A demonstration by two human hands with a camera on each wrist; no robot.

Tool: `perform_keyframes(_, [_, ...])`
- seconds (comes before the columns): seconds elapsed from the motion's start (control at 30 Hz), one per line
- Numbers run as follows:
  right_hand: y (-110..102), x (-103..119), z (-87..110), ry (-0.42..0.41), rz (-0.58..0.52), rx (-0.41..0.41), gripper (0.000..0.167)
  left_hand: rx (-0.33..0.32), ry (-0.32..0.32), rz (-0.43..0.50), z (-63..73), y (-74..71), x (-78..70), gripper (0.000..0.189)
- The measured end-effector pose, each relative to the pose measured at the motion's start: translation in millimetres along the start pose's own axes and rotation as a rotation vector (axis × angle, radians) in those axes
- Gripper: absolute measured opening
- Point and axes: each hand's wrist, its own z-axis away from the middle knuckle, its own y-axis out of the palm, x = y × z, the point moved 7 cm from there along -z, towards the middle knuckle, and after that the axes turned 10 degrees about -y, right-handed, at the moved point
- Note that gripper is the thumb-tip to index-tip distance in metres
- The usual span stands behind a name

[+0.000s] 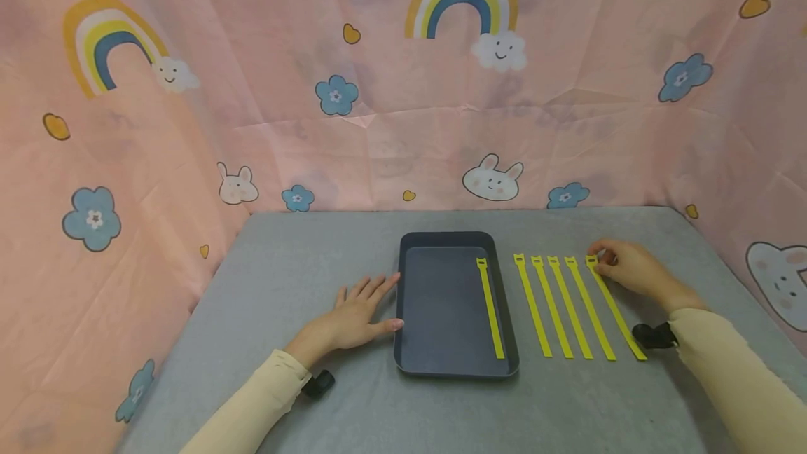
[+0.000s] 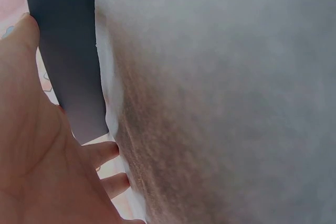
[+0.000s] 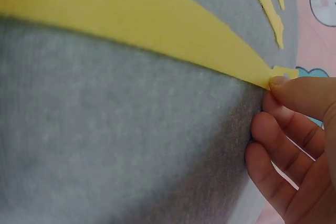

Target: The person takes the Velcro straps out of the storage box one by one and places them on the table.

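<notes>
My right hand pinches a yellow cable tie near its slotted head, with the thumb on top in the right wrist view. This flat tie is the rightmost of a row, and its tail reaches toward me. Several like yellow ties lie side by side to its left. My left hand is spread at the left side of a dark grey tray, fingers straight, its fingertips and thumb at the rim. Inside the tray, one yellow tie lies lengthwise along the right wall.
A grey cloth-covered table carries everything. Pink printed curtains hang behind it and at both sides. Dark wrist cameras sit at both sleeve cuffs.
</notes>
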Motion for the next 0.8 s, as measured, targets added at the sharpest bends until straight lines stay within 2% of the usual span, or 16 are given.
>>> perform_keyframes(0.8, [3.8,-7.5,2.0,0.043,-0.021,-0.024,0.028,0.002,0.001,-0.009,-1.8,1.9,1.3,0.083])
